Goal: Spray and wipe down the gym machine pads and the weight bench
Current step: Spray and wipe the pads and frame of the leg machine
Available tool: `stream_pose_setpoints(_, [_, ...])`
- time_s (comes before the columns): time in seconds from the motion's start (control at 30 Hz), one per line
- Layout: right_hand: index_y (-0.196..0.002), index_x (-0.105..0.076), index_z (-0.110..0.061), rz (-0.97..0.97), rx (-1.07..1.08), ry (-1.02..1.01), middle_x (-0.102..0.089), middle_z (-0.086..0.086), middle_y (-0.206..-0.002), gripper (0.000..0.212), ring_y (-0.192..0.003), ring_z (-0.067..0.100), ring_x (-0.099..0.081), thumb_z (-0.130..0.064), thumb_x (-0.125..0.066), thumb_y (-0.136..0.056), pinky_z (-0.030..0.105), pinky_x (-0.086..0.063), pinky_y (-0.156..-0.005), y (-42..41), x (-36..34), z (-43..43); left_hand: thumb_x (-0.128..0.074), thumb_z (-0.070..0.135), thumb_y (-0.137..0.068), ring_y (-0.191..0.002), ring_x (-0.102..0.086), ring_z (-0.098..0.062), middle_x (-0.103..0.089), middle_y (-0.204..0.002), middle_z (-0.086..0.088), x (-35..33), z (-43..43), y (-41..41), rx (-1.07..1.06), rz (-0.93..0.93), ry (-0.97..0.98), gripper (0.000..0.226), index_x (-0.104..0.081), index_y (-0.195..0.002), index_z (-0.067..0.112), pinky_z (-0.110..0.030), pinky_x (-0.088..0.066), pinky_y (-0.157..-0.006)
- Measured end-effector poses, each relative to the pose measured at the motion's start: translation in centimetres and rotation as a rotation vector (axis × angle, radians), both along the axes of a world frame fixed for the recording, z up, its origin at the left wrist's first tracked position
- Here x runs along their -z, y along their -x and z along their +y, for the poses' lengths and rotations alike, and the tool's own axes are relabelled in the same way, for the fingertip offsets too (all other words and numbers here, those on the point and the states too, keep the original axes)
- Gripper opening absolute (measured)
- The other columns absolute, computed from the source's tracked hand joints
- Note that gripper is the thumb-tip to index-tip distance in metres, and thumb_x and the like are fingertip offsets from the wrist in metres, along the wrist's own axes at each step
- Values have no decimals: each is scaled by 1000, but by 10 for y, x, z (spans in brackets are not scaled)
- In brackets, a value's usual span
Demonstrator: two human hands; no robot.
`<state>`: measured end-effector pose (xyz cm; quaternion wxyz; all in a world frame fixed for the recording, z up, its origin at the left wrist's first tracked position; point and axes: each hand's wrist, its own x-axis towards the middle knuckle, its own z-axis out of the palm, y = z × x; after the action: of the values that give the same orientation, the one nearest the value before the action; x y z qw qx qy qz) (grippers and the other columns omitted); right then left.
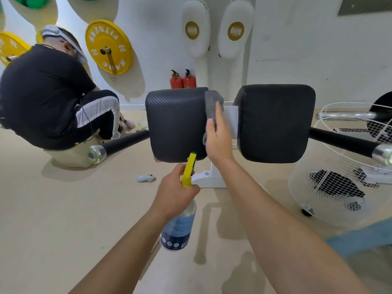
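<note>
Pad (177, 124), textured black vinyl: right hand (218, 143) presses grey cloth (212, 109) on edge; left hand (176, 192) grips spray bottle (179, 228)

Spray bottle (179, 228) neck: hidden inside the left hand (176, 190).
Grey cloth (212, 111) lower part: covered by the right hand (218, 141).
Fan cage (339, 166): cut off at the right edge.

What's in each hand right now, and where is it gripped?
Left hand grips the clear plastic spray bottle at its neck, under the yellow trigger. Right hand presses the grey cloth, fingers across its middle.
</note>
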<state>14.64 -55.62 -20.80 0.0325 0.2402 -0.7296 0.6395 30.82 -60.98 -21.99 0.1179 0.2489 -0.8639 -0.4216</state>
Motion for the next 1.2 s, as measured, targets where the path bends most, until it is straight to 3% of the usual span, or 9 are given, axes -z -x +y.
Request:
stream_pose_setpoints(0.07, [-159,-11,-32,100,64,-124,-21,-3,-164,54,-147,14,-26,-37,-29,-108,20,-28,-105,-6,14,-13,-71,11,-80,-85,-59,-11,-65,-100,11,-3,-8,-4,-26,31,3,36,-60,-111,27,-27,-49,-69])
stream_pose_setpoints(0.2, [-159,-15,-25,89,277,-187,-31,2,-160,56,-142,18,-38,-34,-34,-107,23,-41,-101,-39,59,-22,-71,10,-81,-84,-66,-20,-67,-98,6,-7,-21,-7,-59,63,8,34,-60,-109,27,-41,-57,-77])
stream_pose_setpoints(0.43, [-159,-9,-24,24,190,-294,-33,3,-159,59,-141,21,-41,-34,-34,-107,21,-39,-97,-54,70,-1,-70,9,-83,-77,-61,-20,-64,-86,1,-1,-21,-4,-106,93,-10,31,-59,-107,26,-28,-47,-63])
stream_pose_setpoints(0.57, [-159,-15,-26,367,189,-293,-21,4,-165,55,-150,21,-23,-29,-35,-108,18,-29,-103,-30,22,-6,-70,8,-83,-72,-55,-13,-62,-84,4,-1,-22,-6,-94,106,-22,32,-60,-108,25,-26,-45,-60])
stream_pose_setpoints(0.7, [-158,-22,-26,630,217,-542,-5,5,-168,60,-153,33,-1,-20,-49,-104,39,-30,-114,-4,13,-26,-71,7,-83,-71,-54,-13,-62,-85,4,-2,-25,-10,-102,119,-18,33,-59,-108,26,-25,-44,-61])
stream_pose_setpoints(0.83, [-159,-16,-23,693,203,-707,-1,7,-168,85,-153,35,-2,-4,-64,-91,35,-49,-100,-28,77,-4,-69,7,-84,-78,-60,-16,-64,-89,2,2,-32,-18,-103,123,-45,31,-60,-107,24,-24,-42,-61])
stream_pose_setpoints(0.93, [-158,-20,-21,709,116,-758,-4,6,-167,98,-151,36,-18,6,-71,-79,35,-57,-85,-41,112,17,-69,8,-84,-82,-65,-23,-66,-90,1,4,-34,-21,-96,121,-55,29,-60,-106,25,-25,-44,-62])
stream_pose_setpoints(1.07, [-157,-26,-20,704,188,-660,-4,1,-166,84,-150,32,-17,7,-62,-86,28,-56,-79,-28,84,18,-70,9,-84,-82,-63,-22,-66,-92,3,8,-35,-22,-86,122,-61,32,-60,-107,29,-27,-47,-64])
stream_pose_setpoints(1.2, [-159,-18,-22,664,258,-635,-4,2,-168,73,-153,31,-14,-6,-55,-98,28,-56,-78,-9,44,2,-70,9,-83,-75,-57,-14,-65,-93,3,9,-36,-22,-75,128,-70,32,-60,-107,28,-26,-46,-63])
